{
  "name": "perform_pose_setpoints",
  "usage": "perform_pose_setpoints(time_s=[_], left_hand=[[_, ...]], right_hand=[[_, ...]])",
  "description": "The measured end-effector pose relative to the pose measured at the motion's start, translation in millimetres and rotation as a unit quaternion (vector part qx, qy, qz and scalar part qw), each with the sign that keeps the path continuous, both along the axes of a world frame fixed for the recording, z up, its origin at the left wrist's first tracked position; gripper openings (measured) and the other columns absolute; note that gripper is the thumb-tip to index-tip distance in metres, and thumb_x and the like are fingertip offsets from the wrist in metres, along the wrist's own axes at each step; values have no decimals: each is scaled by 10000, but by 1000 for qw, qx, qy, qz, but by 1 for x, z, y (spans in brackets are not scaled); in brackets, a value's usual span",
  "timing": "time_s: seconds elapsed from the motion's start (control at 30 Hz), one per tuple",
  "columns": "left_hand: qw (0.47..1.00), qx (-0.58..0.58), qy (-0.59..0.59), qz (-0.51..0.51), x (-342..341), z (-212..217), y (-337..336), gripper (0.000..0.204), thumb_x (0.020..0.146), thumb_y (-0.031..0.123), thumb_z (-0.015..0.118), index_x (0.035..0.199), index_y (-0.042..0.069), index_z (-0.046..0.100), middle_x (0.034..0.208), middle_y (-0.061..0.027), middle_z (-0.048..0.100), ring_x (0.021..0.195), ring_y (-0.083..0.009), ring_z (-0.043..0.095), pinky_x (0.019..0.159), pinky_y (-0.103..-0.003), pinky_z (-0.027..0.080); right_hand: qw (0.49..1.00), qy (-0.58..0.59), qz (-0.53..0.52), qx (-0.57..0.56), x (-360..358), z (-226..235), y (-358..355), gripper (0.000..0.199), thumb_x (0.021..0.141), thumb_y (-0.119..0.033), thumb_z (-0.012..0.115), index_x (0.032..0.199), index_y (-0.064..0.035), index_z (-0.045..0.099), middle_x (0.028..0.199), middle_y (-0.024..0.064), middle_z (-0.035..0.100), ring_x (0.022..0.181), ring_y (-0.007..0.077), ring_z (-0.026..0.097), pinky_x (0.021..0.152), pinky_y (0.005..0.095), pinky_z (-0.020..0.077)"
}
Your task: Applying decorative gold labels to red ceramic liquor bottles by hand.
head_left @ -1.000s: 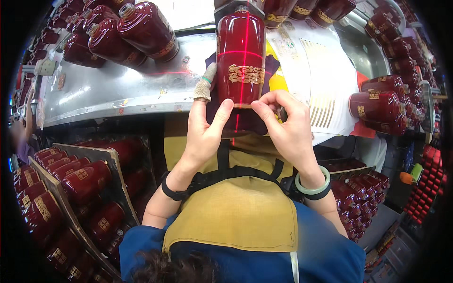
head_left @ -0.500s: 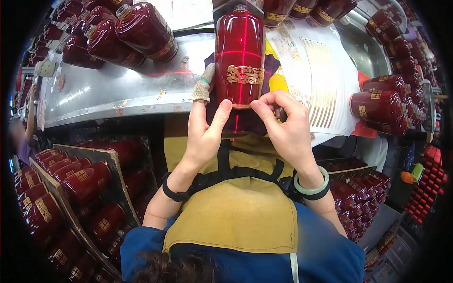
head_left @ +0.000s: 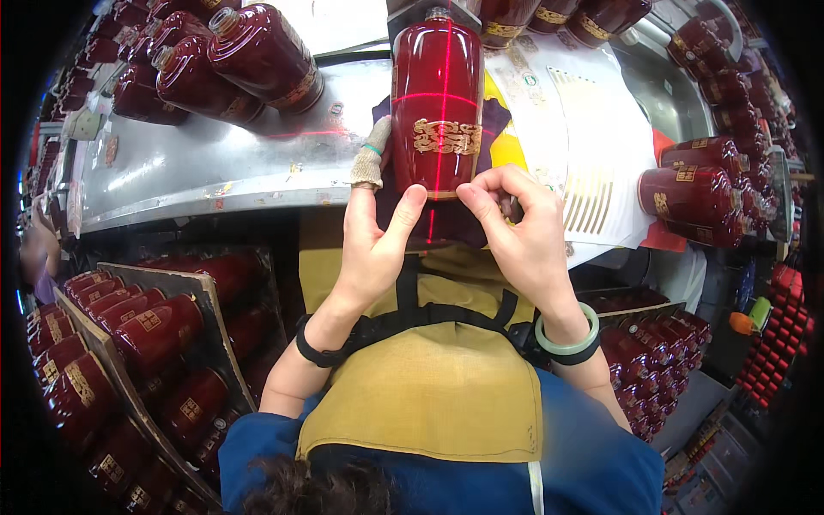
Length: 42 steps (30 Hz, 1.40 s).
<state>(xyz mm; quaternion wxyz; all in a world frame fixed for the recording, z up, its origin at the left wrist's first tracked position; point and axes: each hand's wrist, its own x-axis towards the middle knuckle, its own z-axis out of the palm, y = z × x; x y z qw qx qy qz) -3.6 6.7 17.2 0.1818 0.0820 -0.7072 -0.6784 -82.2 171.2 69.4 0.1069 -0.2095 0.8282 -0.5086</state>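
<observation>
A dark red glass bottle [head_left: 436, 94] lies on a dark cloth [head_left: 496, 120] on the metal bench, neck pointing away from me. A gold emblem label [head_left: 446, 136] sits on its front, and a red laser cross runs over it. My left hand [head_left: 375, 240] grips the bottle's base from the left, thumb on the lower edge; its forefinger wears a white fabric cot. My right hand [head_left: 515, 232] pinches the bottom right corner of the bottle with thumb and fingertips. A green bangle circles my right wrist, a black band my left.
More red bottles [head_left: 257, 56] lie at the bench's far left and others [head_left: 695, 184] at the right. The metal bench [head_left: 197, 172] curves across the view. Cardboard crates of red bottles [head_left: 129, 343] stand at my lower left, more [head_left: 652, 352] at lower right. White label sheets [head_left: 584, 129] lie right of the bottle.
My hands have barely shifted. Both thumbs stay at the bottle's lower edge, and the bottle remains in place under the laser cross.
</observation>
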Motion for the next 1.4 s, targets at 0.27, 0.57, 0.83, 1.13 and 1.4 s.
perform_pose_setpoints(time_s=[0.27,0.57,0.83,1.13,1.4], left_hand=[[1000,9,-2,1,-1,0,1,681,1014,93,620,1585,-70,286,1622,-212,366,1505,-284,350,1247,-407,248],[1000,26,6,-6,0,0,-1,663,1021,73,598,1591,-59,286,1627,-202,364,1509,-273,343,1248,-397,241],[999,37,23,12,1,0,1,629,1007,54,611,1555,-80,333,1610,-202,386,1493,-289,373,1237,-401,263],[868,-418,237,129,-3,-5,1,377,778,-25,860,1134,-40,739,1241,-150,699,1081,-300,689,896,-371,603],[853,-457,221,118,-6,-4,-2,311,786,-49,832,1088,-38,760,1183,-143,741,1078,-296,695,886,-352,604]], right_hand=[[1000,-8,-2,2,-1,-2,-1,191,918,-128,772,860,29,680,748,102,647,637,178,599,599,316,461],[1000,22,-11,-3,1,-4,-2,178,904,-116,781,853,25,685,748,101,653,633,180,604,592,320,462],[1000,7,-11,-14,2,-4,-2,184,899,-122,788,851,25,687,731,91,643,631,169,598,581,312,450],[1000,6,-14,-16,1,-4,-3,192,889,-122,788,835,24,676,753,108,660,648,202,620,592,330,467],[1000,14,-19,-20,0,-6,-2,201,880,-126,792,820,22,669,755,116,663,650,221,622,604,342,479]])
